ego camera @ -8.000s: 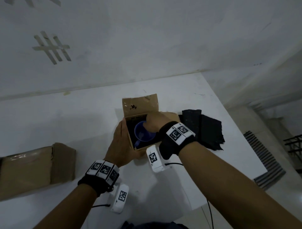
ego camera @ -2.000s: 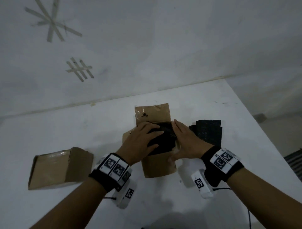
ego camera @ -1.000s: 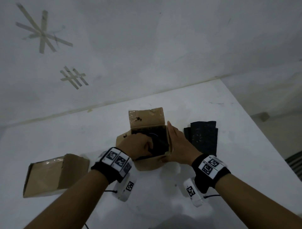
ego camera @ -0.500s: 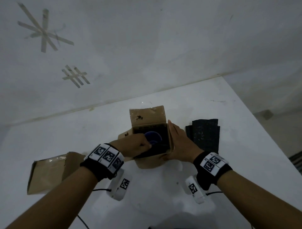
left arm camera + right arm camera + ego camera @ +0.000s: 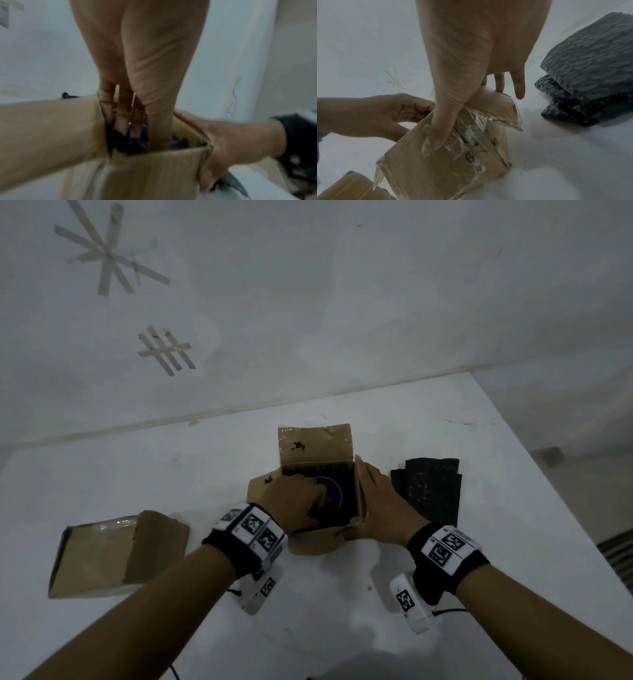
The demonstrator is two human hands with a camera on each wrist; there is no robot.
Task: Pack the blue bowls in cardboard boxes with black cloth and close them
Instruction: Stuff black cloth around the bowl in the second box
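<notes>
The left hand [image 5: 294,501] reaches down into the open cardboard box [image 5: 310,542], its fingers [image 5: 122,119] pushed in beside the rim of the blue bowl [image 5: 330,494]; whether they pinch the bowl or the black cloth [image 5: 347,489] lining the box cannot be told, since the fingertips are sunk in the dark lining. The bowl sits inside the box, just past the left knuckles. The right hand [image 5: 378,508] lies flat against the outside of the box's right wall, fingers straight and together along the upper edge, thumb [image 5: 436,128] pressed down the near corner over torn clear tape.

The box's far flap [image 5: 315,445] stands up beyond both hands, a left flap [image 5: 262,486] spreads out under the left wrist, and the near flap lies toward the person. Just right of the right hand, touching or nearly so, a folded stack of black cloths [image 5: 428,491] rests on the white table [image 5: 513,508], with bare tabletop beyond it to the table's right edge. Well left of the left wrist a second cardboard box [image 5: 116,553] lies on its side, with open table between.

A dark printed mark on the box's near side in the right wrist view is too blurred to read. Square black-and-white coded tags sit on both wristbands [image 5: 248,530].
</notes>
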